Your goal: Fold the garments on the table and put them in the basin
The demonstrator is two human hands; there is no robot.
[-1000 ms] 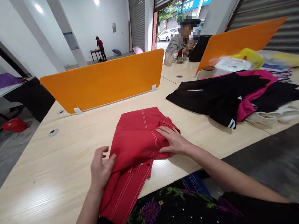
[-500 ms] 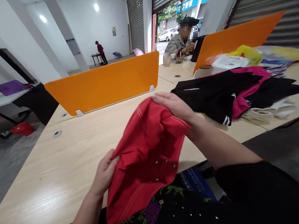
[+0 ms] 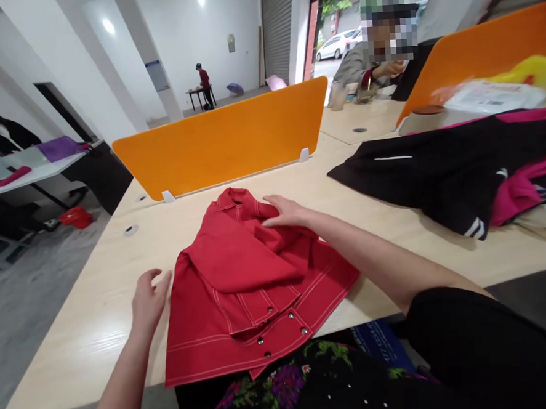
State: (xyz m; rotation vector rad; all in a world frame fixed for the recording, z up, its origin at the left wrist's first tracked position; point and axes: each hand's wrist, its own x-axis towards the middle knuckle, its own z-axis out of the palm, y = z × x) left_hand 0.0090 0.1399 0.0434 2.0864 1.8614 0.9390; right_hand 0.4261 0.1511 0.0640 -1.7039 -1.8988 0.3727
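A red jacket (image 3: pixel 244 262) with white stitching and metal snap buttons lies on the light wooden table (image 3: pixel 95 314). Its collar points away from me, and the hem reaches the near table edge. One sleeve is folded across the front. My left hand (image 3: pixel 150 298) hovers just beside the jacket's left side, fingers apart and holding nothing. Over the upper right of the jacket, near the collar, my right hand (image 3: pixel 285 213) has its fingers spread; whether it touches the cloth I cannot tell.
An orange divider (image 3: pixel 223 146) stands along the table's far side. Black and pink garments (image 3: pixel 428 164) are piled on the right, with plastic-wrapped packages (image 3: pixel 492 95) behind them. A person (image 3: pixel 375 56) sits across the table. Others are farther back.
The red jacket was held up in both hands; now it lies spread on the table. Both hands have let go of it and opened. The view has shifted left.
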